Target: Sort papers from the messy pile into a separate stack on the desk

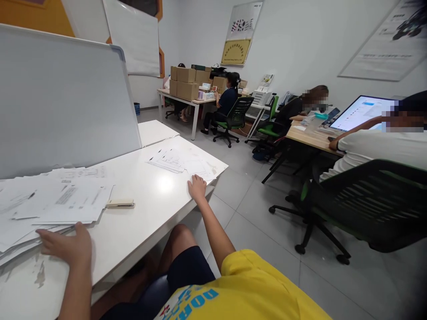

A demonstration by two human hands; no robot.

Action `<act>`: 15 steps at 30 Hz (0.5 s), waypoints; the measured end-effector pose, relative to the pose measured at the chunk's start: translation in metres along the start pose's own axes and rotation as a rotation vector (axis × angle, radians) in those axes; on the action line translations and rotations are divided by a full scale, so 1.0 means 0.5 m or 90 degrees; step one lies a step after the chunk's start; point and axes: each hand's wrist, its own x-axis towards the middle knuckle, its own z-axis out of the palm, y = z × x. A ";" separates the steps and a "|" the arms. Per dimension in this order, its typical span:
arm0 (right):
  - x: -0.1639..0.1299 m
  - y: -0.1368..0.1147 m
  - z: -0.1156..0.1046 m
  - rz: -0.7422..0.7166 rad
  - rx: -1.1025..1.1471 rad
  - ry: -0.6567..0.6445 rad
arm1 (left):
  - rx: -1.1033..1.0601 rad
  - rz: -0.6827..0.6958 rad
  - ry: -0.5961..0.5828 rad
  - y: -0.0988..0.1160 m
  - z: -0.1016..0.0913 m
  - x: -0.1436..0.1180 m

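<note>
Left hand [68, 246] flat on the near edge of a big loose paper stack [50, 202], fingers spread and resting on the lowest sheets, not pinching anything; stack sits at the left end of the white table [156, 195], fanned out, printed sides up. Right hand [196, 186] out at the table's far right edge, palm down, fingers together, fingertips touching the corner of a second, smaller paper pile [182, 162]; nothing gripped there either. Small cream stapler-like tool [120, 203] lies flat just beside the big stack's right edge, between the two hands, untouched. Whiteboard [63, 98] stands upright along the back of the table, behind the big stack. Person sits close in, yellow shirt, dark shorts, knees under the tabletop. To the right: green-and-black office chair [370, 204], a seated person in white at a wooden desk with a lit monitor [358, 112]; farther back a table piled with cardboard boxes [187, 82], another person seated at it.
</note>
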 end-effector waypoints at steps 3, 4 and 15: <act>-0.055 -0.002 -0.006 -0.030 -0.028 0.013 | 0.051 -0.110 0.087 0.023 -0.011 -0.008; -0.071 0.000 -0.012 -0.054 -0.037 0.004 | 0.047 -0.118 0.082 0.033 -0.014 -0.010; -0.133 0.068 -0.046 -0.262 -0.021 -0.143 | 0.032 -0.019 0.082 0.049 0.000 -0.005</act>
